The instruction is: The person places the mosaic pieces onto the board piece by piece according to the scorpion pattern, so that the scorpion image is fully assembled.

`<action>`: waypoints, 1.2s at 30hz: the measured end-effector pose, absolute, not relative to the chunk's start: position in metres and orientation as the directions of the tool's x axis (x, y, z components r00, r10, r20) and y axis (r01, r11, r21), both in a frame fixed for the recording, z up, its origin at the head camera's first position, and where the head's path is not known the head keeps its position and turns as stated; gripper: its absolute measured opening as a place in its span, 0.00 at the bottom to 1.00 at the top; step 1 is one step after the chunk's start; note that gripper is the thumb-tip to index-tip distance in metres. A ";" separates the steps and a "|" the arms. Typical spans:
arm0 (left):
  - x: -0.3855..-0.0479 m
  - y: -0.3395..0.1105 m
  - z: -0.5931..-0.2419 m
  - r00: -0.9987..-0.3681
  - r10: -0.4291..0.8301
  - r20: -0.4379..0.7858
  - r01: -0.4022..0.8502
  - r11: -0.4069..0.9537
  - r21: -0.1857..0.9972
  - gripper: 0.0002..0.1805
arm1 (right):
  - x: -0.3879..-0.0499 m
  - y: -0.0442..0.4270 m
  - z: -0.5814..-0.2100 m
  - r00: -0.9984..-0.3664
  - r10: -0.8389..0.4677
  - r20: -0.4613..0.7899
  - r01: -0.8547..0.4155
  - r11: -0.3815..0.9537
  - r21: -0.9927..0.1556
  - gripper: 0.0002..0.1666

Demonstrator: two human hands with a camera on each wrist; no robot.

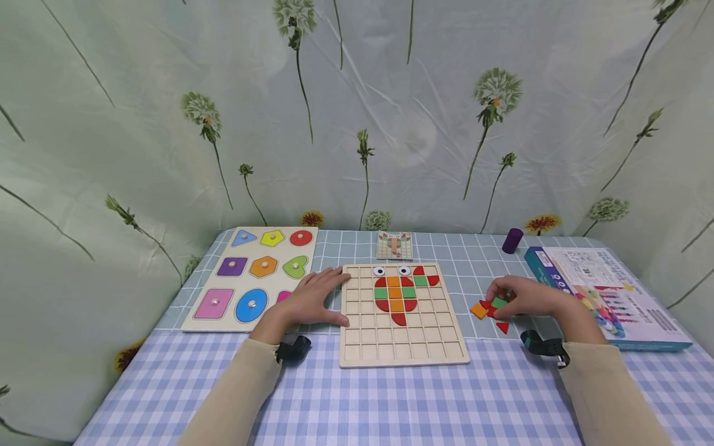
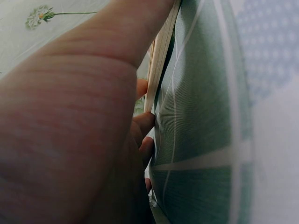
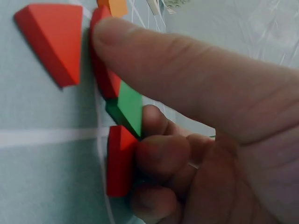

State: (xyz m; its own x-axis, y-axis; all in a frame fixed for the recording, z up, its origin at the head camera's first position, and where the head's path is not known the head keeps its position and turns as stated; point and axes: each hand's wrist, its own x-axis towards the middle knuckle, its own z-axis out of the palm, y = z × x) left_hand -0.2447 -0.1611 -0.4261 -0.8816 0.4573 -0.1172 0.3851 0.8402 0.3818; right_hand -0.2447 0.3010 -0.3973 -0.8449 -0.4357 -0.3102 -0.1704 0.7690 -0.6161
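Observation:
My left hand (image 1: 313,298) lies with fingers and thumb spread along the left edge of a wooden grid board (image 1: 401,352). Its fingertips touch the board's rim in the left wrist view. Orange squares (image 1: 395,293), green and red pieces and two eye discs (image 1: 379,271) form a figure on the grid. My right hand (image 1: 521,296) is over a small pile of coloured pieces to the right. In the right wrist view its thumb (image 3: 117,35) touches a red piece (image 3: 103,65). Bent fingers, apart from the thumb, touch another red piece (image 3: 120,163) beside a green piece (image 3: 128,109).
A knobbed shape puzzle board (image 1: 223,282) lies at the left. Behind the grid board is a small picture card (image 1: 394,246). A purple cylinder (image 1: 512,241) stands at the back right, near a flat box (image 1: 630,297). A loose red triangle (image 1: 502,327) lies near the pile.

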 end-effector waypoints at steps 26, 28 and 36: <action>-0.247 -0.162 -0.425 -0.878 0.467 -0.107 0.397 0.834 0.383 0.56 | -0.248 0.287 -0.400 -0.910 -0.376 -0.174 -0.224 0.799 -0.558 0.12; -0.247 -0.162 -0.426 -0.877 0.468 -0.104 0.399 0.833 0.382 0.56 | -0.248 0.286 -0.400 -0.909 -0.380 -0.171 -0.226 0.794 -0.565 0.12; -0.247 -0.163 -0.429 -0.880 0.462 -0.108 0.391 0.835 0.386 0.56 | -0.246 0.283 -0.397 -0.900 -0.397 -0.181 -0.225 0.778 -0.587 0.11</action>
